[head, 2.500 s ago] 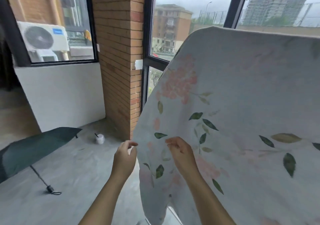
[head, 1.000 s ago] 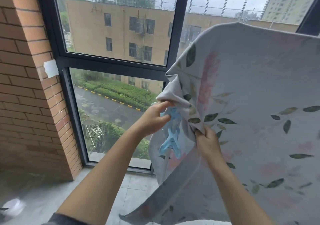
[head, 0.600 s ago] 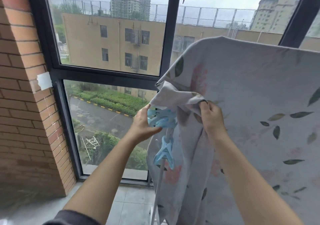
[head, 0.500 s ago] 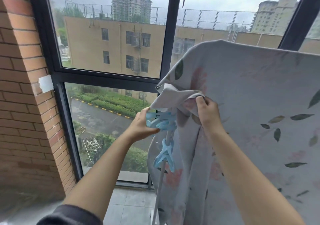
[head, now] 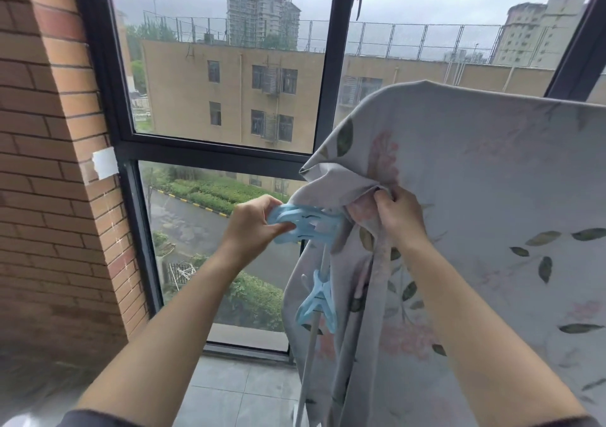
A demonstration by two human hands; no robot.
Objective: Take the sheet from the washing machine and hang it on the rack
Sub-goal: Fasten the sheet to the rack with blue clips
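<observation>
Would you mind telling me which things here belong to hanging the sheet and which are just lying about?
In use:
- sheet, draped on the rack, bunched in the right hand
- blue clip, held by the left hand
- second blue clip on the rack pole

Not part of the job:
- white tag on the brick wall

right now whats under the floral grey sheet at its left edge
A white rack pole with a pale blue clip shows beside the floral grey sheet. The rest of the rack is covered.

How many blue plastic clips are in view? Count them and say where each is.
2. One light-blue plastic clip is held in the left hand; another hangs lower on the white rack pole. The sheet may hide more.
</observation>
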